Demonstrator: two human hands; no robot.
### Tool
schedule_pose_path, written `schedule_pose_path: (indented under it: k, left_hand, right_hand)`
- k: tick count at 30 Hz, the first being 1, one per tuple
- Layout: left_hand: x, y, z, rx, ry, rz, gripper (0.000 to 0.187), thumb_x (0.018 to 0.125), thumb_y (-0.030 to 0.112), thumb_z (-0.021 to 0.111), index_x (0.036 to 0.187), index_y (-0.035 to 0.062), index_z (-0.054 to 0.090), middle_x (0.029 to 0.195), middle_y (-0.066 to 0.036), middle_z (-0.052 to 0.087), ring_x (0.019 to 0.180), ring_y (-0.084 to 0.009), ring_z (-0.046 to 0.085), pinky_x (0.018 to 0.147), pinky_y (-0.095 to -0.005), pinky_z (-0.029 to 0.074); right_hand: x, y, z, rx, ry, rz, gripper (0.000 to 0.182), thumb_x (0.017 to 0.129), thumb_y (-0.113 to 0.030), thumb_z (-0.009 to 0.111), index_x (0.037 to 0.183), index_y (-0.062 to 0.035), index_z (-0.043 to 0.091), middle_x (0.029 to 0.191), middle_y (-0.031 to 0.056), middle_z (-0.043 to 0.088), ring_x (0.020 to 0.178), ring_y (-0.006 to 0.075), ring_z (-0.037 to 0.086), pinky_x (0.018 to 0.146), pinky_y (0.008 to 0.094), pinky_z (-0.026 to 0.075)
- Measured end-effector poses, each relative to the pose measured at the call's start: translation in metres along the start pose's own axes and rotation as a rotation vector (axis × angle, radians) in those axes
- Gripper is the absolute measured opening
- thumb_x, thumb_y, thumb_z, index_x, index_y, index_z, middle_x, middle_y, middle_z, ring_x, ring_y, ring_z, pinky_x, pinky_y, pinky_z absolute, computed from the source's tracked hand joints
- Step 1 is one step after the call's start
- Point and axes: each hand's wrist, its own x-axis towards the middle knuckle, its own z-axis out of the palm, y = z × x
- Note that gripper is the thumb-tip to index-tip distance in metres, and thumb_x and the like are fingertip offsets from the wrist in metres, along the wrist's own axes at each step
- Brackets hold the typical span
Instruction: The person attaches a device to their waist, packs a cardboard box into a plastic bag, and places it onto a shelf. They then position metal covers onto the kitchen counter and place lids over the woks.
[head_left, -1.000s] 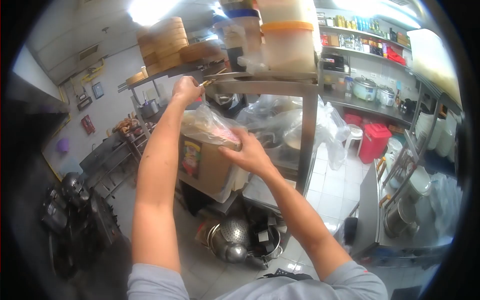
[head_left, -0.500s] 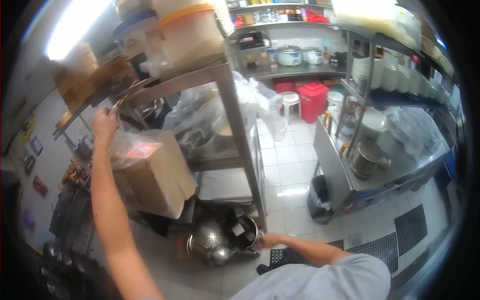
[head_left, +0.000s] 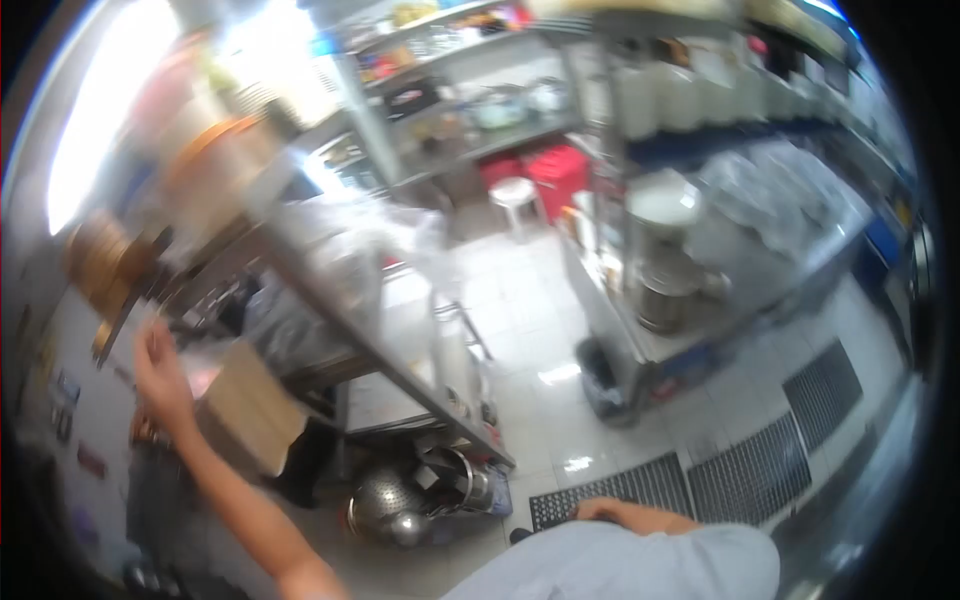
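Note:
My left hand is raised beside the metal rack, its fingers curled together; blur hides what they hold, if anything. Just below and to the right of it is a brown box with clear plastic and a reddish patch on top. My right hand is low in front of my body, over the edge of a black floor mat; its fingers are blurred and partly hidden. A perforated steel colander lies with other metalware by a steel pot under the rack.
The tilted-looking metal rack carries plastic-wrapped things and a tub with an orange rim. On the right, a steel table holds metal containers and plastic sheeting. A black bin, white stool and red bin stand beyond.
The view has swung right and tilted, so the rack and box appear farther left. My right hand has moved away from the pot's side to in front of my body. My left arm stays raised.

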Motion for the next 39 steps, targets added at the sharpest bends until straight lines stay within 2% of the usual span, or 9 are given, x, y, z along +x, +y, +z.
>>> schedule_pose_path:
  k: [3, 5, 9, 11, 14, 27, 28, 35, 39]
  left_hand:
    - [-0.157, 0.081, 0.044, -0.395, -0.526, 0.376, 0.026, 0.091, 0.019, 0.056, 0.071, 0.0045, 0.066, 0.062, -0.01, 0.06, 0.055, -0.0149, 0.057, 0.055, -0.0276, 0.046]
    - [-0.27, 0.138, 0.096, -0.436, -1.039, -0.086, 0.018, 0.087, 0.015, 0.06, 0.078, 0.0015, 0.068, 0.065, -0.011, 0.063, 0.06, -0.0247, 0.062, 0.059, -0.0334, 0.049]
    - [-0.552, 0.101, 0.18, -0.489, -1.477, -0.192, 0.023, 0.095, 0.019, 0.054, 0.104, -0.0005, 0.063, 0.091, -0.014, 0.067, 0.082, -0.0212, 0.063, 0.07, -0.0382, 0.051]
    - [-0.611, 0.098, 0.202, -0.493, -1.81, -0.303, 0.023, 0.095, 0.019, 0.055, 0.103, -0.0003, 0.063, 0.089, -0.013, 0.067, 0.079, -0.0206, 0.063, 0.069, -0.0371, 0.05]
    - [-0.642, 0.129, 0.248, -0.399, -2.169, -0.352, 0.022, 0.094, 0.02, 0.056, 0.101, 0.0, 0.063, 0.086, -0.012, 0.067, 0.076, -0.0198, 0.062, 0.066, -0.0355, 0.05]
    - [-0.659, 0.34, 0.463, -0.649, -2.555, 0.088, 0.021, 0.092, 0.022, 0.062, 0.093, 0.0014, 0.062, 0.072, -0.01, 0.065, 0.06, -0.016, 0.059, 0.055, -0.0283, 0.046]
    - [-0.674, 0.37, 0.469, -0.74, -2.525, 0.131, 0.02, 0.093, 0.02, 0.062, 0.091, 0.001, 0.061, 0.072, -0.011, 0.065, 0.059, -0.0156, 0.058, 0.054, -0.027, 0.045]
    - [-0.703, 0.505, 0.428, -0.904, -2.618, 0.24, 0.02, 0.096, 0.016, 0.055, 0.089, -0.0029, 0.058, 0.074, -0.013, 0.066, 0.057, -0.0155, 0.055, 0.055, -0.0269, 0.045]
    - [-0.737, 0.503, 0.424, -0.694, -2.735, 0.78, 0.027, 0.097, 0.02, 0.052, 0.097, -0.0051, 0.06, 0.072, -0.01, 0.066, 0.061, -0.0162, 0.059, 0.058, -0.0278, 0.048]
  right_hand:
    - [-0.013, 0.056, 0.018, 0.095, 0.271, 0.202, 0.036, 0.084, -0.03, 0.058, 0.111, -0.0114, 0.071, 0.11, 0.0123, 0.07, 0.102, 0.0295, 0.065, 0.091, 0.0404, 0.049]
    - [-0.097, 0.036, -0.017, 0.222, 0.338, 0.202, 0.03, 0.082, -0.029, 0.059, 0.101, -0.01, 0.073, 0.101, 0.0152, 0.071, 0.09, 0.032, 0.068, 0.081, 0.0437, 0.052]
    - [-0.16, 0.109, 0.005, 0.546, 0.648, 0.44, 0.027, 0.08, -0.029, 0.059, 0.088, -0.0095, 0.075, 0.09, 0.0145, 0.072, 0.086, 0.0312, 0.068, 0.078, 0.0431, 0.052]
    - [-0.195, 0.143, 0.011, 0.171, 0.717, 0.351, 0.028, 0.08, -0.03, 0.058, 0.085, -0.0069, 0.074, 0.092, 0.0176, 0.071, 0.085, 0.0348, 0.067, 0.076, 0.0459, 0.052]
    - [-0.268, 0.155, 0.024, 0.429, 1.033, 0.555, 0.03, 0.08, -0.026, 0.055, 0.091, -0.0046, 0.073, 0.093, 0.0198, 0.069, 0.081, 0.0383, 0.066, 0.074, 0.0468, 0.052]
    - [-0.284, 0.078, 0.196, 1.011, 1.765, 1.115, 0.026, 0.077, -0.008, 0.06, 0.101, -0.01, 0.068, 0.09, 0.0144, 0.07, 0.087, 0.0296, 0.067, 0.077, 0.0421, 0.052]
    - [-0.314, 0.034, 0.18, 1.407, 1.553, 1.107, 0.023, 0.075, -0.013, 0.063, 0.096, -0.0078, 0.07, 0.096, 0.0166, 0.069, 0.093, 0.0309, 0.067, 0.075, 0.0437, 0.053]
    - [-0.302, -0.039, 0.178, 1.467, 1.66, 1.3, 0.029, 0.091, -0.032, 0.056, 0.09, -0.007, 0.071, 0.091, 0.0147, 0.07, 0.09, 0.0351, 0.066, 0.082, 0.0449, 0.051]
    - [-0.303, -0.022, 0.168, 1.355, 1.893, 1.315, 0.027, 0.092, -0.031, 0.054, 0.099, -0.0092, 0.069, 0.102, 0.0129, 0.07, 0.096, 0.0353, 0.065, 0.085, 0.0448, 0.05]
